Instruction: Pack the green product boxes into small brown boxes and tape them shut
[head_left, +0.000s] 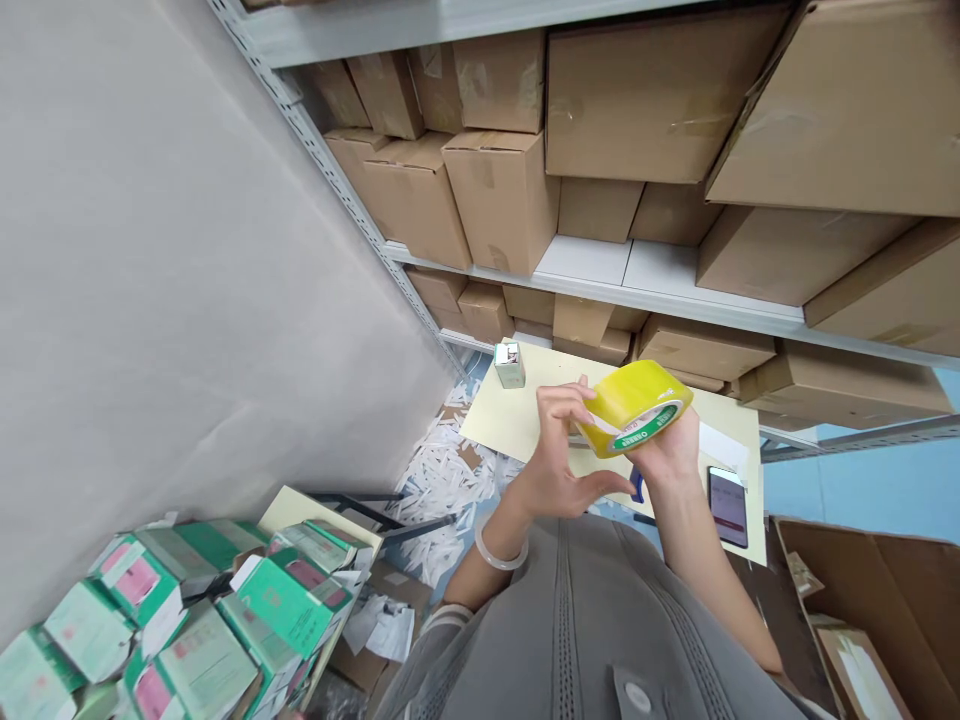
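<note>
A yellow roll of packing tape [636, 405] with a green and white core is held up over a pale yellow table [510, 415]. My right hand [671, 450] grips the roll from below. My left hand [559, 445], with a pale bangle on its wrist, has its fingertips at the roll's left edge, picking at the tape there. A small white and green box [509, 364] stands upright at the table's far left corner. A phone [728, 505] lies flat on the table near my right forearm.
Metal shelving [660, 290] packed with brown cardboard boxes fills the back. Several green and white packets [187, 620] are heaped at the lower left. White paper scraps [442, 480] litter the floor. An open cardboard carton [877, 600] stands at the lower right. A blank wall runs along the left.
</note>
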